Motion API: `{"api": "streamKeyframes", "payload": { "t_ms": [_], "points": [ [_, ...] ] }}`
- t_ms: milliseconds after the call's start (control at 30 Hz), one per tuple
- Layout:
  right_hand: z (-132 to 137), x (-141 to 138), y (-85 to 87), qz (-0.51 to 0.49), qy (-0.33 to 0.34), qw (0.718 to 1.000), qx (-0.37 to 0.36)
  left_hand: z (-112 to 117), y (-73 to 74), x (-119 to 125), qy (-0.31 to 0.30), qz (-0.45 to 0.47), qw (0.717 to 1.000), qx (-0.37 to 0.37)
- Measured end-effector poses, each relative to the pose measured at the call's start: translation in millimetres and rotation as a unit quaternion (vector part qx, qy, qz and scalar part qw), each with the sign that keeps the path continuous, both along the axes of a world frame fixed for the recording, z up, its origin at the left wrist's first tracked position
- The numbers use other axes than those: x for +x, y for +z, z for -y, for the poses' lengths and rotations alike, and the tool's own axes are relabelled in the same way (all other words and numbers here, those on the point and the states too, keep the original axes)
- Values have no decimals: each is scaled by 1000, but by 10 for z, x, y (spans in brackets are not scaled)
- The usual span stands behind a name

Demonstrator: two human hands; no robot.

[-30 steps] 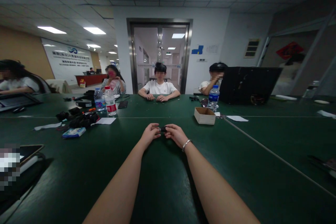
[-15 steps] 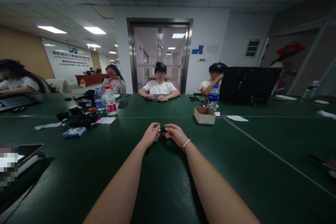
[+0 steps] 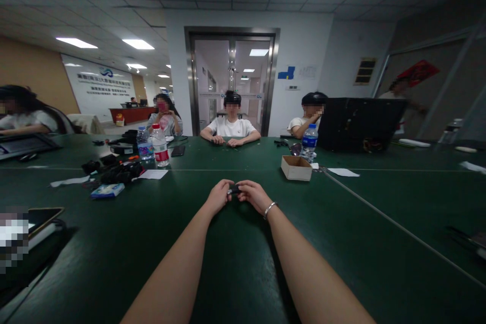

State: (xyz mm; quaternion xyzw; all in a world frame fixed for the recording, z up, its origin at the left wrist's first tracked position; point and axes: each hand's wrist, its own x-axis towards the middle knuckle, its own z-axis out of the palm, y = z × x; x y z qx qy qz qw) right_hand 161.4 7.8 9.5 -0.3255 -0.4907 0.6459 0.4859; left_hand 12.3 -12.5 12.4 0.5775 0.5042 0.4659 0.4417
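Observation:
Between my two hands is a small black object with a silvery end (image 3: 234,190), too small to tell its kind. My left hand (image 3: 218,197) pinches its silvery end between thumb and fingers. The black end is gripped by my right hand (image 3: 255,195), which has a silver bracelet at the wrist. Both hands are close together, just above or resting on the green table (image 3: 239,253); I cannot tell which. Fingers partly hide the object.
Right of my hands stands an open cardboard box (image 3: 296,168) by a water bottle (image 3: 309,142). On the left are two bottles, a blue-white packet (image 3: 107,191) and a heap of black gear (image 3: 119,171). A large black case (image 3: 360,124) stands far right. Several people sit around.
More of the black object shows between my fingers, and its silvery end looks tilted. Both hands stay in nearly the same place. A person behind the black case at far right has moved.

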Motion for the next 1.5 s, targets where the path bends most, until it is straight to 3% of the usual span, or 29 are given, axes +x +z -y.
{"api": "streamKeyframes", "payload": {
  "t_ms": [933, 1500],
  "points": [
    [-13, -3, -17, -6, -28, 1000, -12, -50, -70, -8, -1, -32, 999, 31],
    [-17, -2, -18, -13, -32, 999, -13, -18, -32, -2, -9, -36, 999, 9]
  ]
}}
